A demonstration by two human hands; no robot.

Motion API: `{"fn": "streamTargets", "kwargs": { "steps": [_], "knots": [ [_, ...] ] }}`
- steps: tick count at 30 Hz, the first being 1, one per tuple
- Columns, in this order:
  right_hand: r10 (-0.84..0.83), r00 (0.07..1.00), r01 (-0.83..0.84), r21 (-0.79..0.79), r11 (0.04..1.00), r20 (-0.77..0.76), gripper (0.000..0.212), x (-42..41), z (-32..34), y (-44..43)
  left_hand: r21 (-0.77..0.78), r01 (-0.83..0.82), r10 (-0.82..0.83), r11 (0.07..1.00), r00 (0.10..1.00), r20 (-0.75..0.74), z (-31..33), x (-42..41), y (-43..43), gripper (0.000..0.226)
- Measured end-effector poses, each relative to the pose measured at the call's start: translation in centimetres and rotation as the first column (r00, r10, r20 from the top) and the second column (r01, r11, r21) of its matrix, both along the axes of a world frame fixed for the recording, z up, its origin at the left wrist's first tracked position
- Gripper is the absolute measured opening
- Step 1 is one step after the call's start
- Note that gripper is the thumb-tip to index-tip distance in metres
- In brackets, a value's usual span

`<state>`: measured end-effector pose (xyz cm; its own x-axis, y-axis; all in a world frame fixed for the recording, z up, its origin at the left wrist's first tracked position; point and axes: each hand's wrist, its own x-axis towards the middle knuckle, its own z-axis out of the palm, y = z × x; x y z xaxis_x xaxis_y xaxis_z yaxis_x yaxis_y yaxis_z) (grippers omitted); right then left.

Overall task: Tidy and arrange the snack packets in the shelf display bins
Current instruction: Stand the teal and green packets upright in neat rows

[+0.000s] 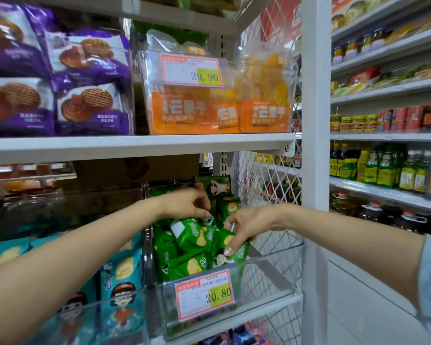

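We count two hands inside the clear bin [271, 277], the one with the 20.80 price tag [204, 295] on its front wall. The green packets [192, 245] lie heaped in its left half and toward its back. We make out at least six, but they overlap too much for a firm count.

Our left hand [189, 204] is over the back of the heap, its fingers curled and its fingertips pinching one of the green packets by its top edge. Our right hand [244, 225] is at the heap's right edge, thumb and fingers pinching another near the bin's middle.

On the shelf directly above the bin, a second clear bin [144, 70] shows three orange packets [177, 113] and one 29.90 price tag [192, 70]. Up and to the left of our bin stand four purple packets [92, 108], two over two. Just left of the bin we see at least two teal packets [120, 282].
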<state>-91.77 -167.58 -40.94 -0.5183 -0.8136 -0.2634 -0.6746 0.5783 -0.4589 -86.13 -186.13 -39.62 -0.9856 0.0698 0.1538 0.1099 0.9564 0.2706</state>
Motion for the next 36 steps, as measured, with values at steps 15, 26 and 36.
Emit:
{"fn": "streamTargets", "kwargs": {
  "steps": [15, 26, 36],
  "knots": [
    [0.131, 0.806, -0.023, 0.191, 0.981, -0.577, 0.07, -4.9, 2.4, -1.5, -0.018, 0.061, -0.057, 0.998, 0.984, 0.167, -0.3, 0.6, 0.5, 0.034],
    [0.173, 0.691, -0.084, 0.16, 0.984, -0.701, 0.065, -4.9, 2.5, -1.3, -0.023, 0.044, -0.041, 0.999, 0.99, 0.137, 0.0, 0.6, 0.9, 0.029],
    [0.207, 0.658, -0.024, 0.255, 0.967, -0.724, 0.064, -4.3, 1.8, -1.6, -0.176, 0.0, 0.041, 0.984, 0.973, 0.227, 0.2, 0.9, 0.9, 0.054]
  ]
}}
